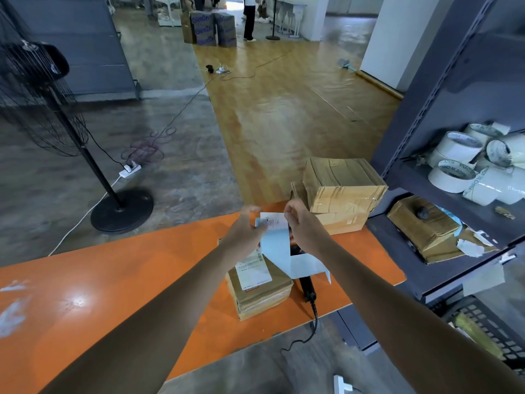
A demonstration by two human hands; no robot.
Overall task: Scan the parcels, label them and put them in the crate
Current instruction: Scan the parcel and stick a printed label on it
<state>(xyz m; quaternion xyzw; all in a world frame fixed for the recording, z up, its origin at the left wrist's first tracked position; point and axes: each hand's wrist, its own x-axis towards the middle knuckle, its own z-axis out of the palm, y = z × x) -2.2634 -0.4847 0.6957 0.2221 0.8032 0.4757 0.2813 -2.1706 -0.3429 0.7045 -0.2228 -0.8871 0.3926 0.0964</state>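
Orange table (113, 280), brown parcels (343, 180), pale blue label strip (277, 248).

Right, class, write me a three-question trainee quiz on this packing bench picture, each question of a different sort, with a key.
1. True or false: the scanner lies on the orange table.
2. What do the left hand and right hand hold? A) label strip B) tape roll C) crate
3. Fill in: the parcel under the hands already bears a ____.

Key: 1 true; 2 A; 3 label.
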